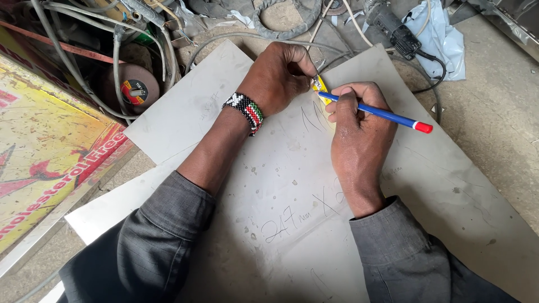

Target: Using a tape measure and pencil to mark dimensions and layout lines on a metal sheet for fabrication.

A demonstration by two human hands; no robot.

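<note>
A large pale grey metal sheet (449, 185) lies flat on the ground, with handwritten pen marks on it. My right hand (359, 134) grips a blue pen (387, 115) with a red cap, its tip at the sheet near the far edge. My left hand (281, 76), with a beaded bracelet (245, 110) on the wrist, pinches a small yellow tape measure tab (319, 85) against the sheet right beside the pen tip. Both arms wear grey sleeves.
A second pale sheet (185, 109) lies under the first at left. A yellow and red printed board (45, 146) is at far left. Cables, an abrasive disc (135, 90), an angle grinder (393, 28) and a crumpled plastic bag (441, 36) crowd the far side. Bare concrete lies at right.
</note>
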